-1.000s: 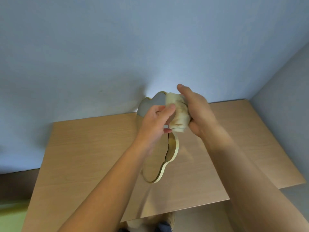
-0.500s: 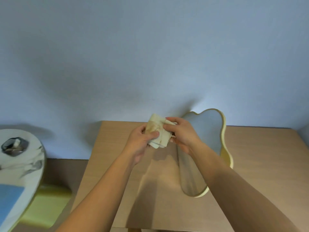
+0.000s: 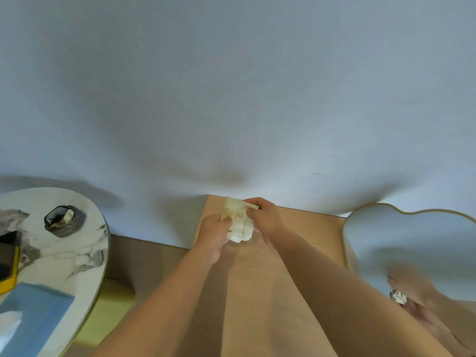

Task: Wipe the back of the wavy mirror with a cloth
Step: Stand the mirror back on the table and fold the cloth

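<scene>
A folded cream cloth (image 3: 238, 221) with brownish stains is held between both hands above the far left corner of the wooden table (image 3: 270, 292). My left hand (image 3: 213, 233) grips its left side and my right hand (image 3: 265, 217) pinches its top right. The wavy mirror (image 3: 412, 243), with a pale yellow rim, leans at the right with its glass side towards me, apart from both hands. Its glass reflects hands and the cloth. The mirror's back is hidden.
A grey-blue wall stands right behind the table. At the left is a round marble side table (image 3: 77, 253) carrying a dark ashtray (image 3: 64, 220), a phone in a yellow case (image 3: 9, 256) and a blue box (image 3: 33, 313). A brown floor gap separates the two tables.
The view has swung left, so the mirror now lies at the far right and the marble table shows more. Both hands keep hold of the cloth, refolding it away from the mirror.
</scene>
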Motion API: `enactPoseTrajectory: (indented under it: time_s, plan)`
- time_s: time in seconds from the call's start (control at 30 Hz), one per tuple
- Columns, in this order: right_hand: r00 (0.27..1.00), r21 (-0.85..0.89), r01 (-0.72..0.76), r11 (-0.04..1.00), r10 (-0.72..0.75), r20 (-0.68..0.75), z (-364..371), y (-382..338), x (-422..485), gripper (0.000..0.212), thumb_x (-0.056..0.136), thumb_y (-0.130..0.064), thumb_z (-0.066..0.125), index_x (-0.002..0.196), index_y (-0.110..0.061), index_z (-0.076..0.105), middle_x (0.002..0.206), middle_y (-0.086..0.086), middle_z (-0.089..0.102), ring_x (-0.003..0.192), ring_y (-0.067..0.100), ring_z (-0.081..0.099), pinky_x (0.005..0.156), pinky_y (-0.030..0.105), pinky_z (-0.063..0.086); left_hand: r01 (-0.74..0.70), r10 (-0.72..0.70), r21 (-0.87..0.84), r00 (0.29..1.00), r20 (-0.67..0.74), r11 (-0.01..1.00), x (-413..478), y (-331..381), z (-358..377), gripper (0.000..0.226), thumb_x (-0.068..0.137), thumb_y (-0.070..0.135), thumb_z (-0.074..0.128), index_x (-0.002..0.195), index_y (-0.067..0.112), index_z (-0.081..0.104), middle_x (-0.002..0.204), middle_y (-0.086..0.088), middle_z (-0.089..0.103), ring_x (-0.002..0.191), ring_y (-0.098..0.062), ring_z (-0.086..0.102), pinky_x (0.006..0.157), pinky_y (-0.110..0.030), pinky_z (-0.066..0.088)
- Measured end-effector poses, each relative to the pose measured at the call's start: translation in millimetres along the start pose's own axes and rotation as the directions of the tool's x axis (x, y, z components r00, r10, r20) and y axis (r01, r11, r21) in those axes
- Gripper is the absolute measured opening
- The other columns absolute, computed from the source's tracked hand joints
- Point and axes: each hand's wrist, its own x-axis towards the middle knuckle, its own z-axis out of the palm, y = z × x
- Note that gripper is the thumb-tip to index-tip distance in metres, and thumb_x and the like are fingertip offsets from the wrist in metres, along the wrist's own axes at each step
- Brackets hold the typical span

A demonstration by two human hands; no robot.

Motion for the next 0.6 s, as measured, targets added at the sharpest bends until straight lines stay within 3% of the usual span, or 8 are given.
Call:
enactPoseTrajectory:
  time_s: [0.07,0.2,0.3,0.43,0.53,0.6]
  plan:
    - [1.000,-0.082,0.005,0.997,-0.007,-0.019,16.7,9.5,24.7,0.039,0.087,0.003,0.046,0.101,-0.022,0.073,0.104,0.007,0.074,0.103,0.031,0.071,0.089,0.049,0.061,-0.015,0.021,0.139,0.999,-0.045,0.990,30.0,-7.3,-10.5,0.013,0.101,0.008,0.061,0.089,0.004,0.064,0.096,-0.009,0.071,0.085,-0.026,0.068,0.074,-0.034,0.055]
    - [0.999,-0.232,0.008,0.973,-0.019,-0.043,37.8,25.4,63.2,0.037,0.089,-0.002,0.048,0.100,-0.029,0.070,0.096,0.002,0.072,0.085,0.026,0.067,0.075,0.045,0.058,-0.062,0.110,0.361,0.988,-0.113,0.930,69.7,-20.9,-22.4,0.033,0.098,0.011,0.061,0.070,0.012,0.044,0.071,-0.008,0.042,0.067,-0.023,0.040,0.062,-0.036,0.031]
    - [0.995,-0.365,0.041,0.930,-0.069,-0.065,46.3,35.7,81.0,0.032,0.090,-0.003,0.049,0.101,-0.026,0.068,0.091,-0.005,0.069,0.083,0.022,0.064,0.073,0.039,0.055,-0.112,0.202,0.484,0.970,-0.138,0.868,87.8,-29.2,-23.6,0.041,0.098,0.012,0.060,0.063,0.015,0.039,0.061,-0.001,0.041,0.055,-0.018,0.037,0.052,-0.030,0.028]
    - [0.980,-0.488,0.087,0.869,-0.162,-0.115,52.7,51.4,92.6,0.030,0.092,0.002,0.052,0.112,-0.013,0.069,0.105,0.006,0.069,0.096,0.026,0.063,0.078,0.031,0.048,-0.204,0.320,0.633,0.945,-0.074,0.747,97.0,-39.3,-22.2,0.028,0.100,0.015,0.061,0.078,-0.001,0.062,0.075,-0.016,0.067,0.066,-0.029,0.059,0.054,-0.034,0.036]
    - [0.972,-0.549,0.051,0.834,-0.168,-0.165,55.7,61.9,96.0,0.028,0.097,-0.008,0.058,0.125,-0.011,0.063,0.128,0.011,0.058,0.113,0.029,0.059,0.090,0.035,0.049,-0.213,0.367,0.687,0.926,-0.085,0.695,100.3,-44.5,-22.2,0.025,0.100,0.018,0.062,0.092,-0.005,0.068,0.092,-0.023,0.070,0.078,-0.035,0.062,0.062,-0.036,0.039]
    - [0.966,-0.578,-0.017,0.816,-0.135,-0.219,55.8,64.9,95.2,0.032,0.099,-0.019,0.063,0.130,-0.015,0.058,0.134,0.010,0.050,0.121,0.030,0.054,0.096,0.041,0.050,-0.212,0.386,0.711,0.918,-0.089,0.670,97.0,-43.3,-20.0,0.025,0.100,0.021,0.063,0.103,-0.003,0.067,0.104,-0.021,0.068,0.092,-0.038,0.064,0.073,-0.044,0.050]
